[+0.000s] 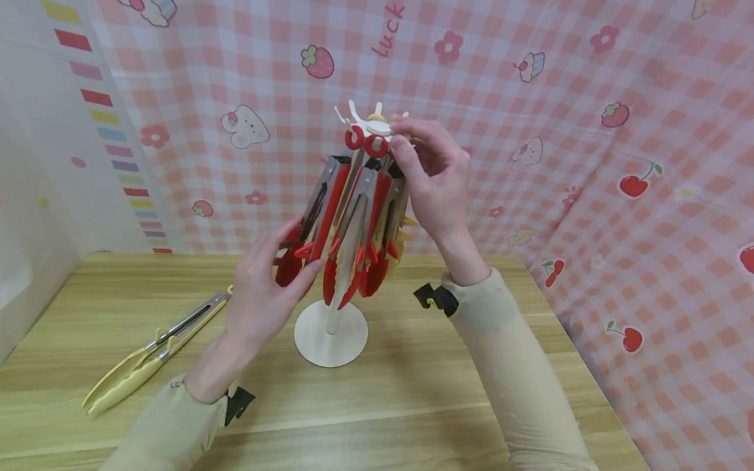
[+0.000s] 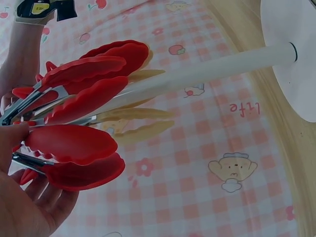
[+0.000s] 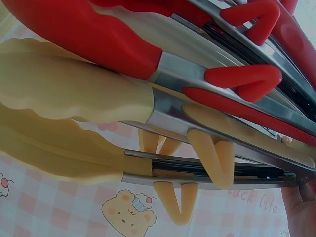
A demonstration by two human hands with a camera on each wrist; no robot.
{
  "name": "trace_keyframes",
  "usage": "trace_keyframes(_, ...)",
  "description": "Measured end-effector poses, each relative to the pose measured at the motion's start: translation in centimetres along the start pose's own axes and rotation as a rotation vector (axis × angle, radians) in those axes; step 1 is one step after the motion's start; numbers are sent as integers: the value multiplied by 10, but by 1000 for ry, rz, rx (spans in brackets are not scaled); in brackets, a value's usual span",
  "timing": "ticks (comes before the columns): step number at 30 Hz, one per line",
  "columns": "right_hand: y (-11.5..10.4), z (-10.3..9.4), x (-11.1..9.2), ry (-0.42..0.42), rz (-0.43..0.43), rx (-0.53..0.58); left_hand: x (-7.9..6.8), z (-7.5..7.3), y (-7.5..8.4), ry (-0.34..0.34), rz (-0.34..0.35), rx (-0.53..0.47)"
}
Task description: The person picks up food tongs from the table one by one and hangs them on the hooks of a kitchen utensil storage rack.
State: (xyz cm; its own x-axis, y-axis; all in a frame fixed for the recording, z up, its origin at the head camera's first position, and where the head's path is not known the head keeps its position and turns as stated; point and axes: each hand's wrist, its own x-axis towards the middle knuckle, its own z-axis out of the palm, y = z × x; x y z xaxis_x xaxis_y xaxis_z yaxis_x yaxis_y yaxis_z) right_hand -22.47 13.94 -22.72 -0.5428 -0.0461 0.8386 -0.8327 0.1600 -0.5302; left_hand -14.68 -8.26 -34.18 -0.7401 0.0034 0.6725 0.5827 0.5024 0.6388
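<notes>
A white stand with hooks round its top [image 1: 377, 127] and a round base [image 1: 331, 350] holds several tongs hung with their heads down. Red tongs [image 1: 353, 261] hang in front; pale yellow tongs [image 3: 74, 94] hang on another side. My left hand [image 1: 265, 281] grips the leftmost red tongs [image 2: 74, 143] near their head, thumb in front and fingers behind. Up at the hooks, my right hand [image 1: 438, 170] pinches the edge of the stand's top between thumb and fingers, beside a red pull ring [image 1: 376, 146]. Its other fingertips are partly hidden.
Another pair of yellow tongs [image 1: 156, 347] lies on the wooden table [image 1: 383, 405], left of the stand. Pink checked cloth [image 1: 501, 85] with printed pictures hangs behind and to the right. A black wrist mount [image 1: 436, 299] sits at the right sleeve.
</notes>
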Motion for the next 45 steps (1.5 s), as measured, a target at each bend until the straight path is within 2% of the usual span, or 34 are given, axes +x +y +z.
trace_keyframes(11, 0, 0, 0, -3, 0, -4, 0, 2, -2, -14, -15, 6)
trace_keyframes(22, 1, 2, 1, 25, -18, 45, 1, 7, -6, -6, 37, -37)
trace_keyframes(33, 3, 2, 1, 18, -37, 36, 1, 9, -7, -25, -7, -33)
trace_keyframes(45, 2, 2, 0, 22, -32, 45, 4, 11, -8, -52, -15, -26)
